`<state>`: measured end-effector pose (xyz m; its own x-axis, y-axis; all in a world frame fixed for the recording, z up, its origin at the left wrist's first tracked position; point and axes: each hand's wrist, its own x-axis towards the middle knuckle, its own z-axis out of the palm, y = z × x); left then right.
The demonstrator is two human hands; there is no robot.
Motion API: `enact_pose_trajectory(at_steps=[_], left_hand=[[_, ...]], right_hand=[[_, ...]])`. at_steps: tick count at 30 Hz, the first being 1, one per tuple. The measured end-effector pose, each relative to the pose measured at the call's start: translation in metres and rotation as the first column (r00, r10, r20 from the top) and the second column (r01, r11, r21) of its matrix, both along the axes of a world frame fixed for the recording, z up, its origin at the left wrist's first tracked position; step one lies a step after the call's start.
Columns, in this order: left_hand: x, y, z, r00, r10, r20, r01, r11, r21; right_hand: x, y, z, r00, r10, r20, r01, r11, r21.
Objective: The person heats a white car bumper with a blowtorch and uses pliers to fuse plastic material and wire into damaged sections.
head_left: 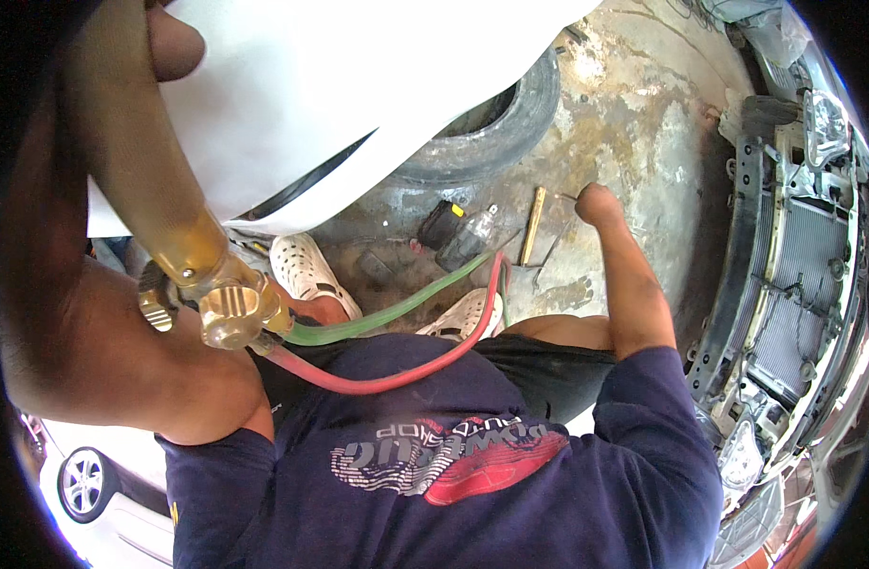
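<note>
My left hand (174, 43) is raised at the upper left, closed round a brass gas torch (216, 303) that is large and close to the camera, with a green hose (378, 308) and a red hose (378, 382) hanging from it in loops. A white car body panel (292, 76) lies behind the torch. My right hand (596, 204) is closed on a thin rod, mostly hidden in the fist, held out over the concrete floor. A wooden-handled tool (534, 223), a clear plastic bottle (468, 237) and a black item with a yellow part (439, 223) lie on the floor to its left.
A loose black tyre (520, 128) lies beside the white panel. A car front with exposed radiator (800, 294) runs along the right. A white car with a wheel (83, 484) is at the lower left. Both my feet, in white clogs (297, 266), are below.
</note>
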<state>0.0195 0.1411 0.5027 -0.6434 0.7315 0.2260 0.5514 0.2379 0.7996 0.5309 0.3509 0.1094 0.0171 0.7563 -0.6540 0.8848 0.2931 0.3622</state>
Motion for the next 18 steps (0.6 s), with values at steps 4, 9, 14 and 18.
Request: enact_pose_trajectory(at_steps=[4, 9, 14, 18], left_hand=[[-0.003, -0.001, 0.015, 0.998, 0.052, -0.043, -0.053, 0.998, -0.023], [0.002, 0.022, 0.023, 0.998, 0.053, 0.034, -0.052, 0.998, -0.036], [0.003, 0.027, 0.027, 0.984, -0.029, 0.174, 0.017, 0.998, 0.068], [-0.007, 0.022, 0.034, 0.946, -0.217, 0.240, 0.191, 0.973, 0.129]], right_hand=[[-0.061, 0.012, 0.117, 0.850, -0.038, -0.525, 0.054, 0.998, 0.016], [-0.103, -0.025, 0.283, 0.722, 0.251, -0.645, 0.018, 0.925, 0.379], [-0.157, -0.049, 0.392, 0.595, 0.709, -0.378, -0.319, 0.640, 0.699], [-0.217, -0.063, 0.454, 0.556, 0.809, -0.194, -0.436, 0.482, 0.760]])
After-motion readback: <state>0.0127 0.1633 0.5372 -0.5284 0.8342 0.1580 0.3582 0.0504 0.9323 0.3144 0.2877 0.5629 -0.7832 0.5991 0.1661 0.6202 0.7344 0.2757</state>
